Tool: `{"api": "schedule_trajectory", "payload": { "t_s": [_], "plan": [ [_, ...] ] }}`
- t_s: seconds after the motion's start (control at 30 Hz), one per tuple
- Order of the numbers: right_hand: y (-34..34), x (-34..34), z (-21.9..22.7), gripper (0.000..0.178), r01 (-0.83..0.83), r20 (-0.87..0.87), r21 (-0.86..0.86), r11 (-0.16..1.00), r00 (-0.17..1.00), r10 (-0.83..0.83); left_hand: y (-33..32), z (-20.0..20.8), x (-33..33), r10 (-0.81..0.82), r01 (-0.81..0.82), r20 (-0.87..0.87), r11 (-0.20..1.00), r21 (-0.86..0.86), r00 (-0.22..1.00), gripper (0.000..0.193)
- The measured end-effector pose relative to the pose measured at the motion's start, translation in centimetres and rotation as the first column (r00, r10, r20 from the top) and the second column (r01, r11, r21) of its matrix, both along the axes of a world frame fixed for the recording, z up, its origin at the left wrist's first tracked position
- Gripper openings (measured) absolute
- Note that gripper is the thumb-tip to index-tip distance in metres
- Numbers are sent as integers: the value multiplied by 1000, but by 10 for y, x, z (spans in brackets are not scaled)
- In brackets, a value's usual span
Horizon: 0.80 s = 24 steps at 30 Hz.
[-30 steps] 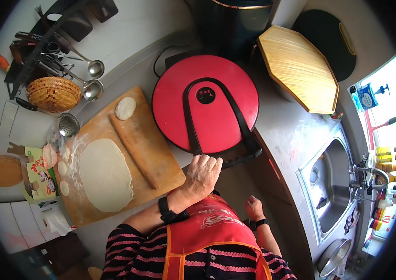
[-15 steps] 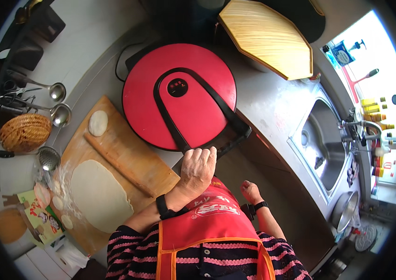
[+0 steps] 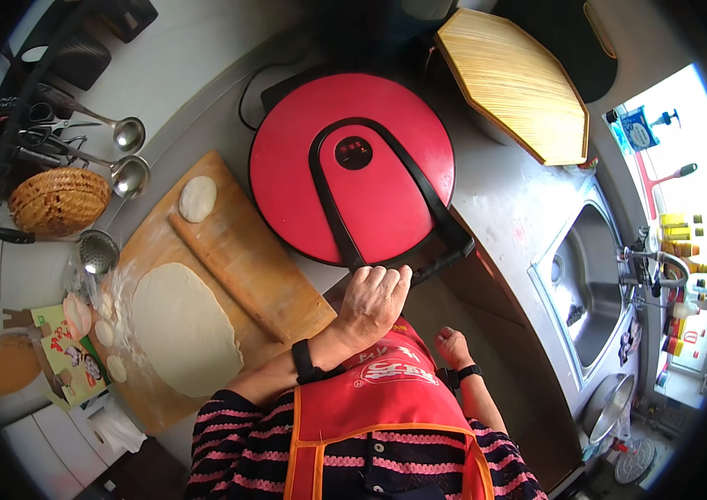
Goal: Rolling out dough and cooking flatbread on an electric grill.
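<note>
My left hand point(image 3: 373, 304) is wrapped round the black handle point(image 3: 435, 265) of a round red electric griddle point(image 3: 387, 208), whose lid is down. A small dark display point(image 3: 353, 152) is lit on the lid. Held low beside the red apron point(image 3: 370, 400), my right hand point(image 3: 452, 347) has its fingers curled in, with nothing visible in them. To the left, a wooden board point(image 3: 232, 212) carries a large rolled-out sheet of dough point(image 3: 182, 329), a wooden rolling pin point(image 3: 228, 277) and a round piece of dough point(image 3: 197, 199).
Ladles point(image 3: 130, 135) and a woven basket point(image 3: 59, 202) hang at the left. An octagonal slatted wooden lid point(image 3: 520, 87) stands at the back right. Along the right counter are a steel sink point(image 3: 595, 283) with a tap point(image 3: 677, 268) and a metal bowl point(image 3: 606, 407). A black cord point(image 3: 245, 100) runs behind the griddle.
The view has shifted, so the griddle and board appear farther right. My left hand stays on the handle, the lid remains down, and the right hand is still curled.
</note>
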State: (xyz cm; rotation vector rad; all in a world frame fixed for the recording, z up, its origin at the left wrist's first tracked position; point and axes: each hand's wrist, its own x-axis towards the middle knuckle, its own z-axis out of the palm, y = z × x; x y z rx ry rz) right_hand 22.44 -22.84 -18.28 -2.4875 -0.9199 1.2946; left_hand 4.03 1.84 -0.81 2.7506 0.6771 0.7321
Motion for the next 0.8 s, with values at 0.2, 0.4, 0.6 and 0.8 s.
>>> {"api": "schedule_trajectory", "payload": {
  "t_s": [0.2, 0.4, 0.6, 0.8],
  "plan": [
    [10, 48, -16, 15, -57, -64, 226, 972, 995, 73, -2, 2, 4, 24, -25, 26, 998, 49, 999, 27],
    [78, 65, 44, 23, -174, 5, 359, 917, 983, 184, -8, -7, 6, 138, -138, -6, 989, 45, 990, 32],
    [109, 73, 82, 14, -45, 46, 574, 817, 999, 22, -16, -9, 10, 244, -237, -59, 966, 107, 968, 37],
    [111, 96, 83, 15, -58, 249, 600, 798, 961, -117, -19, -2, 14, 295, -287, -51, 949, 130, 954, 32]
  ]
}}
